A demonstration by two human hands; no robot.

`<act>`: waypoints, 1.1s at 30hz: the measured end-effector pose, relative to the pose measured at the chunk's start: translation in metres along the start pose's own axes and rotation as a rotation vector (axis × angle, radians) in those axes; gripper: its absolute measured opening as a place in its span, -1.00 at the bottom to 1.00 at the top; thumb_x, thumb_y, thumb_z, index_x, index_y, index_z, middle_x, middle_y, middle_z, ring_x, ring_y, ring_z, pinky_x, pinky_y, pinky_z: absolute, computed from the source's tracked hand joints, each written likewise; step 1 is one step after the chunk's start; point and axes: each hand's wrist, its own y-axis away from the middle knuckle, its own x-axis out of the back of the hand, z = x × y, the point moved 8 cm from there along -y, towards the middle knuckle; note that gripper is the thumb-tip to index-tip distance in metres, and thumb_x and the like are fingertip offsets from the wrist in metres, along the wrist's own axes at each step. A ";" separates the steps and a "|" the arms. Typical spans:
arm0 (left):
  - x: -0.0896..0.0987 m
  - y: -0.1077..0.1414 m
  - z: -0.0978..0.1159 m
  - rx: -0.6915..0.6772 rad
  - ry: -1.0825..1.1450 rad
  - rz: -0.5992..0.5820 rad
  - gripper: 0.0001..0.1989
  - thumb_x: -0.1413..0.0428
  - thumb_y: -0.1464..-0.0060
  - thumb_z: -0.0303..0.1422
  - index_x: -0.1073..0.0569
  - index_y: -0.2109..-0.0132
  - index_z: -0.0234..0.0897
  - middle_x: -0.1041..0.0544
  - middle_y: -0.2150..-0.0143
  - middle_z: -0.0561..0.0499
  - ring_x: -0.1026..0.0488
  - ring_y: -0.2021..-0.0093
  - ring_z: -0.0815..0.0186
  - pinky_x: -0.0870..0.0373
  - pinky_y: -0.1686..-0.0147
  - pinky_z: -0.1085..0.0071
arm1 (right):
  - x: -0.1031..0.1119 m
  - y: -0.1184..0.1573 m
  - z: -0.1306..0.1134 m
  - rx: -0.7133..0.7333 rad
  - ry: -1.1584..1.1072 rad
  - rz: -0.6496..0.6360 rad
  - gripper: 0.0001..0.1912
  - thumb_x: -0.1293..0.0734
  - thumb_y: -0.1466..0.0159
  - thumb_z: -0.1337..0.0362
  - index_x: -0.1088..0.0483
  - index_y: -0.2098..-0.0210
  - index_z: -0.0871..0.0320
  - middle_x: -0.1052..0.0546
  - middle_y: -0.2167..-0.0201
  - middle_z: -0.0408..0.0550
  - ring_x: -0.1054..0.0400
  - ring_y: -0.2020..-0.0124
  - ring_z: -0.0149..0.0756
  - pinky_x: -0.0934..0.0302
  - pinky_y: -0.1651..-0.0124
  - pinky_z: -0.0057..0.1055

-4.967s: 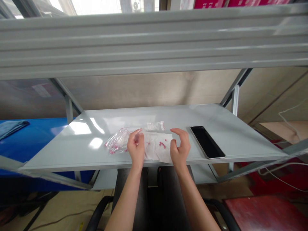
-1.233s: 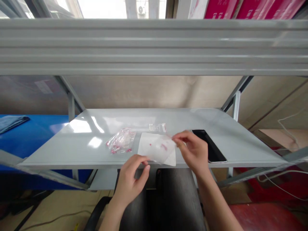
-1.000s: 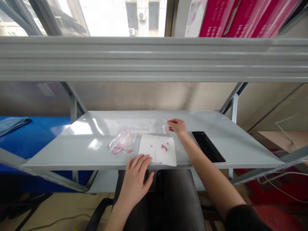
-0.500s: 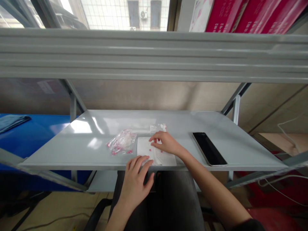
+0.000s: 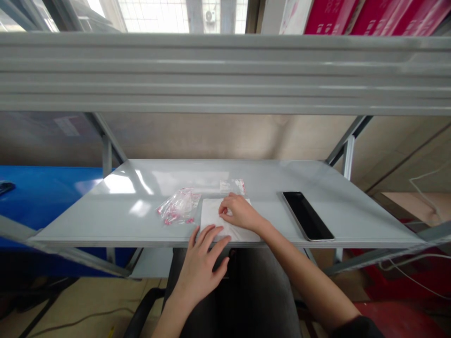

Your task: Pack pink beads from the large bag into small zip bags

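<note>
A thin white sheet (image 5: 210, 210) lies flat at the table's front edge, slightly creased, apparently paper, partly covered by hands.

Any item in right fingers (image 5: 227, 202) too small to tell, magenta spines (image 5: 329, 18) cut off

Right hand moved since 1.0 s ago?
Yes, leftward and nearer the person: the right hand was right of the small clear bag; now it's over the white paper, in front of the bag.
</note>
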 end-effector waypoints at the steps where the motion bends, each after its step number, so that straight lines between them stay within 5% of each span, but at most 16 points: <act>1: 0.000 0.000 0.000 0.001 0.002 0.001 -0.63 -0.09 -0.17 -0.42 -0.46 -0.12 -0.09 -0.44 -0.21 -0.08 -0.31 -0.25 0.02 -0.12 -0.28 -0.13 | 0.004 0.001 0.004 -0.011 -0.010 0.013 -0.89 -0.40 -0.17 0.50 -0.55 0.42 0.21 -0.60 0.43 -0.03 -0.39 0.27 -0.22 -0.20 0.15 -0.37; 7: -0.001 0.000 -0.001 0.002 0.011 0.005 -0.61 -0.10 -0.16 -0.43 -0.46 -0.12 -0.10 -0.44 -0.21 -0.10 -0.31 -0.25 0.01 -0.14 -0.27 -0.13 | 0.026 0.014 0.033 -0.085 -0.045 0.058 -0.85 -0.38 -0.13 0.54 -0.55 0.43 0.21 -0.61 0.45 -0.06 -0.42 0.33 -0.26 -0.23 0.19 -0.41; 14: -0.002 0.003 0.000 -0.028 0.021 0.030 -0.56 -0.09 -0.15 -0.48 -0.41 -0.17 -0.14 -0.41 -0.22 -0.14 -0.28 -0.27 0.00 -0.21 -0.25 -0.12 | 0.022 0.017 0.036 -0.093 -0.039 0.024 -0.82 -0.36 -0.12 0.53 -0.60 0.42 0.20 -0.63 0.43 -0.04 -0.46 0.34 -0.27 -0.25 0.21 -0.45; 20: 0.037 0.019 -0.018 0.015 0.085 0.381 -0.60 -0.07 -0.19 -0.55 -0.38 -0.15 -0.23 -0.43 -0.13 -0.18 -0.31 -0.24 0.05 -0.32 -0.20 0.03 | 0.021 0.016 0.027 -0.106 0.038 0.005 -0.72 -0.30 -0.14 0.58 -0.63 0.40 0.21 -0.64 0.41 0.03 -0.46 0.31 -0.18 -0.25 0.17 -0.37; 27: 0.082 0.021 -0.079 0.219 -0.045 0.643 -0.70 -0.09 -0.19 -0.46 -0.45 -0.07 -0.24 -0.53 0.01 -0.15 -0.43 -0.09 0.04 -0.34 -0.15 0.02 | 0.001 -0.013 -0.046 0.024 0.086 0.006 -0.43 -0.19 -0.19 0.65 -0.47 -0.10 0.16 -0.53 0.01 0.10 -0.33 -0.04 -0.12 -0.20 -0.10 -0.23; 30: 0.074 0.012 -0.117 0.359 -0.001 0.578 -0.53 -0.13 -0.13 -0.32 -0.37 -0.18 -0.33 -0.45 -0.16 -0.27 -0.34 -0.23 -0.06 -0.29 -0.22 -0.05 | -0.025 -0.030 -0.085 0.167 0.108 -0.011 -0.39 -0.18 -0.24 0.62 -0.31 -0.25 0.16 -0.36 -0.21 0.15 -0.19 -0.22 -0.07 -0.15 -0.18 -0.14; 33: 0.062 0.002 -0.139 0.379 0.079 0.464 -0.57 -0.14 -0.07 -0.27 -0.46 -0.09 -0.31 -0.53 -0.09 -0.23 -0.45 -0.14 -0.04 -0.39 -0.15 -0.01 | -0.043 -0.039 -0.100 0.203 0.127 -0.024 -0.52 -0.18 -0.27 0.58 -0.37 -0.15 0.27 -0.33 -0.23 0.25 -0.09 -0.30 0.03 -0.06 -0.25 0.01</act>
